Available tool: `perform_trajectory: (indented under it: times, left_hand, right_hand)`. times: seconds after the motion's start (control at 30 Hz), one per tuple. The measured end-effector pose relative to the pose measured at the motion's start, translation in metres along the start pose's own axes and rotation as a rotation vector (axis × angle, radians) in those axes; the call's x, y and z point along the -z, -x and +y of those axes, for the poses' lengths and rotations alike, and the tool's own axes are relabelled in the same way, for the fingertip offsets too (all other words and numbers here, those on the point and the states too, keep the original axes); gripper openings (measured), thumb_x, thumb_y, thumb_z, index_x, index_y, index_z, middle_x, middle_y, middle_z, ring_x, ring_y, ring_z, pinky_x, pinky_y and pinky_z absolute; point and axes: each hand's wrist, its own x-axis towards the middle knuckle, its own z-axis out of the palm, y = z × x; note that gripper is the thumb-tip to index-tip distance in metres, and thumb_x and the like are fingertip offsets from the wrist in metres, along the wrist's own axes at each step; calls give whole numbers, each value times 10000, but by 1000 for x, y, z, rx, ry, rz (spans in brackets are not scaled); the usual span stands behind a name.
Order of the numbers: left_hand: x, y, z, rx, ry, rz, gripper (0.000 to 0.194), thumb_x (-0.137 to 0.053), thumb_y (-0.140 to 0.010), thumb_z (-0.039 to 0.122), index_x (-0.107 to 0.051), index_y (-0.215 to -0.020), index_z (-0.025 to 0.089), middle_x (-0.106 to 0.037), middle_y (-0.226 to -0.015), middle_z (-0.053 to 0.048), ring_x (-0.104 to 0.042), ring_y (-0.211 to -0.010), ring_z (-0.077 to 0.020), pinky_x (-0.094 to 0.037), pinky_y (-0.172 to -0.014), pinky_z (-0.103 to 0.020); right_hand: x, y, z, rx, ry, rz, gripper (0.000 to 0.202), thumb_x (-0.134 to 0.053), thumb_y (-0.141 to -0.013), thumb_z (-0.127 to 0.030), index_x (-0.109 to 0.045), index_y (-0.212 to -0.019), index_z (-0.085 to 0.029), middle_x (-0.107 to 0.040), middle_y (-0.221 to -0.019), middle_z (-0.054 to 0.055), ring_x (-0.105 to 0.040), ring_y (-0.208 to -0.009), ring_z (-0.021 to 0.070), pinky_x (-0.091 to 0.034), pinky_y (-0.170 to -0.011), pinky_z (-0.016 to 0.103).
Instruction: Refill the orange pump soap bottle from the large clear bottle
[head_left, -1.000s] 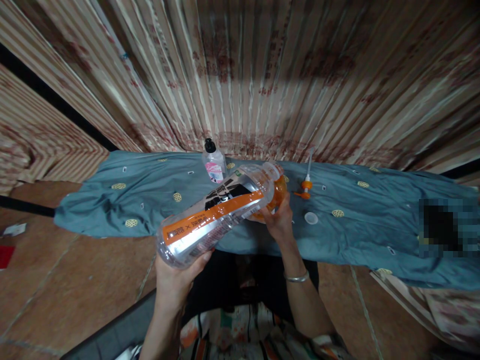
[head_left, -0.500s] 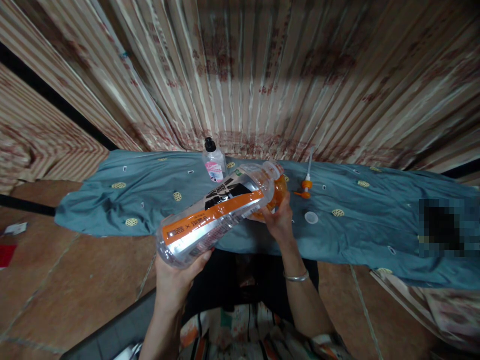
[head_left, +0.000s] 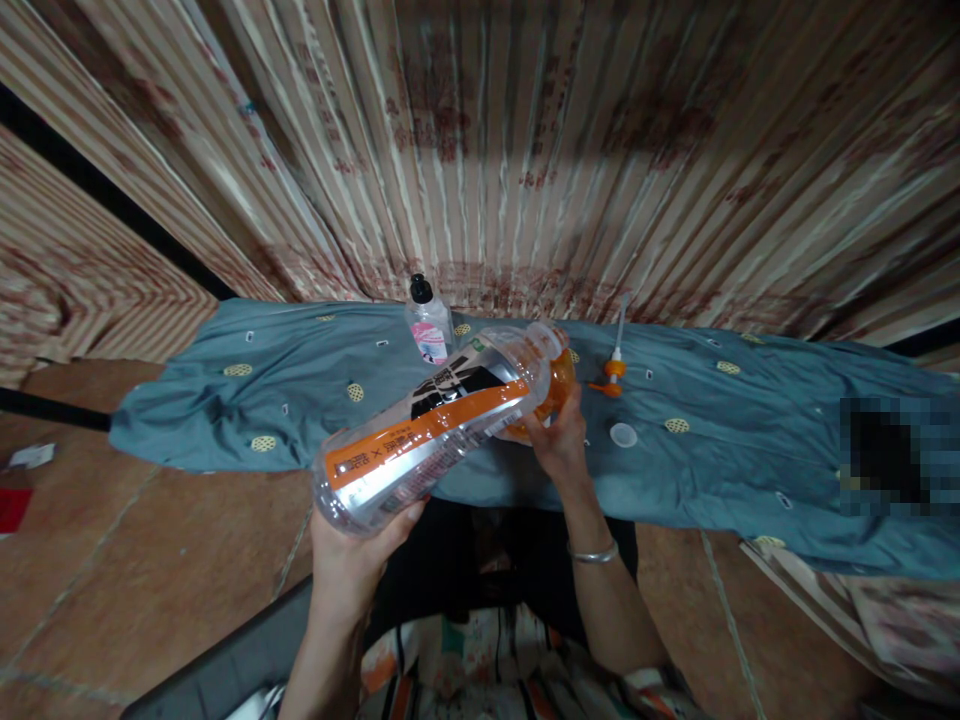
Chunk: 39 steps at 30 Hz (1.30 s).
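Observation:
My left hand (head_left: 360,555) grips the bottom end of a large clear plastic bottle (head_left: 435,425) with an orange, black and silver label. The bottle is tilted, its neck toward the upper right. At its mouth is an orange bottle (head_left: 561,385), mostly hidden behind the clear one. My right hand (head_left: 559,430) is wrapped round the orange bottle near its top; whether the two mouths touch I cannot tell. To the right lies an orange pump head (head_left: 614,370) with its long tube, and nearer me a small round translucent lid (head_left: 623,435).
A clear bottle with a black cap and pink label (head_left: 429,325) stands at the back of the cloth-covered table (head_left: 300,400). A pleated curtain (head_left: 480,150) hangs behind it. A blurred-out dark patch (head_left: 885,455) covers something at the right end.

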Motion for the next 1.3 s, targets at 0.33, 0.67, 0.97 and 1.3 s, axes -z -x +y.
perform_trajectory:
  times: [0.33, 0.67, 0.97, 1.3]
  left_hand:
    - [-3, 2, 4, 19, 17, 25, 815, -1075, -495, 386, -716, -1186, 145, -822, -1069, -110, -823, -998, -296, -683, -963, -418]
    - [-2, 1, 3, 41, 12, 47, 910, -1079, -443, 384, -689, -1226, 133, -819, -1057, -115, -818, -997, -312, -666, -1007, -473]
    - [0, 1, 2, 22, -29, 46, 872, -1077, -451, 433, -689, -1178, 146, -806, -1050, -118, -814, -1057, -358, -644, -1063, -532]
    - [0, 0, 0, 0, -43, 45, 916, -1072, -466, 448, -666, -1231, 149, -803, -1050, -115, -809, -1092, -362, -633, -1084, -538]
  right_hand:
    - [-2, 1, 4, -16, -2, -1, 752, -773, -842, -648, -513, -1419, -242, -797, -1258, 156, -799, -1097, 382, -657, -906, 533]
    - [-1, 1, 8, 20, 2, 7, 710, -792, -849, -628, -534, -1393, -252, -799, -1221, 135, -792, -1083, 377, -650, -906, 542]
    - [-2, 0, 9, 18, -2, 26, 711, -799, -837, -652, -539, -1361, -247, -807, -1183, 131, -803, -1013, 358, -653, -859, 502]
    - [-3, 0, 10, 16, 5, 27, 695, -797, -836, -646, -544, -1345, -245, -806, -1181, 139, -800, -1028, 366, -652, -878, 520]
